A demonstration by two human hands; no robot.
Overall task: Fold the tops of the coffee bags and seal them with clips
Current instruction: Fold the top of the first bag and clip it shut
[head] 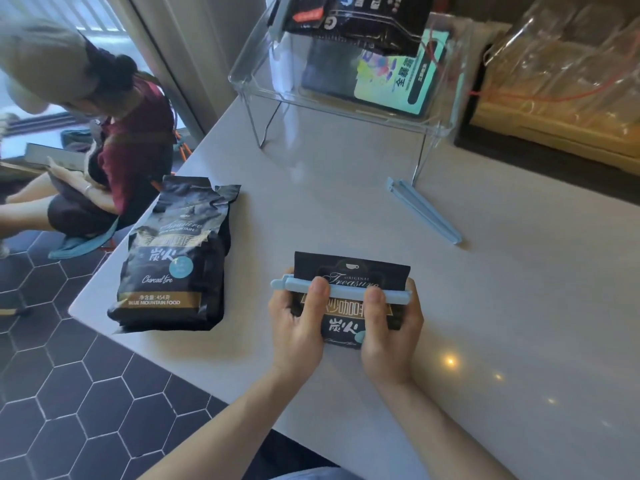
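Observation:
A black coffee bag (pixel 349 271) stands near the table's front edge with its top folded over. A light blue clip (pixel 346 291) lies across the fold. My left hand (pixel 298 323) and my right hand (pixel 391 330) grip the bag from both sides, each thumb pressing on the clip. A second black coffee bag (pixel 173 258) stands at the table's left corner with its top unfolded and no clip on it. A spare light blue clip (pixel 424 211) lies on the table to the back right.
A clear plastic shelf (pixel 343 109) stands at the back of the white table (pixel 519 306), with dark bags on and under it. Wrapped yellow items (pixel 561 91) sit at the far right. A seated person (pixel 104 161) is left of the table.

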